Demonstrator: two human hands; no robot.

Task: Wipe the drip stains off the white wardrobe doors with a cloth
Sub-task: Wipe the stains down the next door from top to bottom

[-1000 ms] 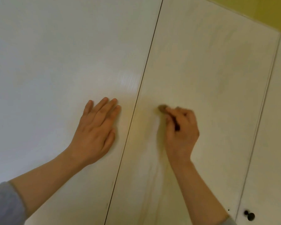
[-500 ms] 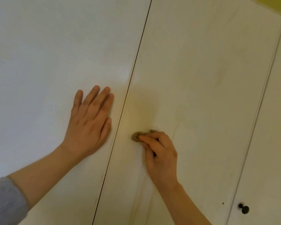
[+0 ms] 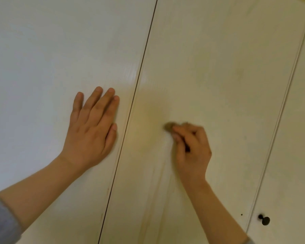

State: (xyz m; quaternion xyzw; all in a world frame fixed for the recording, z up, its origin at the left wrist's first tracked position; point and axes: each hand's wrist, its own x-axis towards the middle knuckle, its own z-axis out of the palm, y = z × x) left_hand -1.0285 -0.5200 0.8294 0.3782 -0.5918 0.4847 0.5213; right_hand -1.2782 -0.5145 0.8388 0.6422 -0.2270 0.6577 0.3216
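Cloth [image 3: 169, 127] pinched in right hand [image 3: 192, 150] against middle door [image 3: 209, 76]; left hand [image 3: 91, 131] flat, open.

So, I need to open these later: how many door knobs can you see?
1. A dark knob sits at lower right, on the far-right door. Other knobs may lie outside the frame.

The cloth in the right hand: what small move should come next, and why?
Probably a stroke downward. The right hand pinches the small brown cloth against the middle door, and faint drip streaks run below it. The left hand lies flat on the neighbouring door.
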